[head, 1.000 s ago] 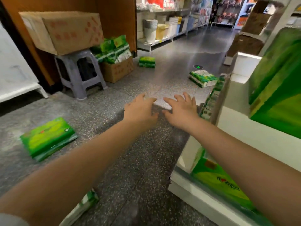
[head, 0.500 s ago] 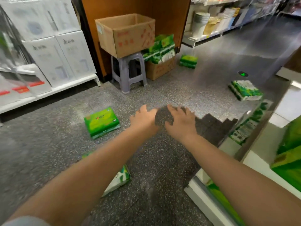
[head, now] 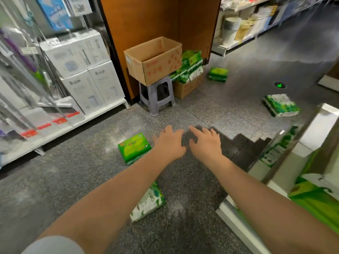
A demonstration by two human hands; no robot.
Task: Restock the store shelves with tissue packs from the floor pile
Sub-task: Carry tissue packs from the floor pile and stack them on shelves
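Several green tissue packs lie scattered on the speckled floor. A bright green pack point(head: 134, 146) lies just left of my left hand point(head: 169, 142). A white-and-green pack point(head: 148, 202) sits partly under my left forearm. Farther off lie a pack point(head: 280, 105) at the right and a small green pack point(head: 218, 74) near the pillar. My right hand point(head: 206, 143) hovers beside the left; both hold nothing, with fingers spread above the floor. The white shelf point(head: 238, 222) at the right carries green packs point(head: 315, 200).
An open cardboard box point(head: 154, 59) rests on a grey plastic stool point(head: 156, 94) by the brown pillar. Beside it a second carton point(head: 187, 85) holds more green packs. White boxed goods fill the left shelving point(head: 86, 79). Buckets stand on the far shelf point(head: 236, 28).
The view has swung left, bringing the left shelving and the near floor packs into sight. Both hands stay outstretched and empty, now closer to the bright green pack.
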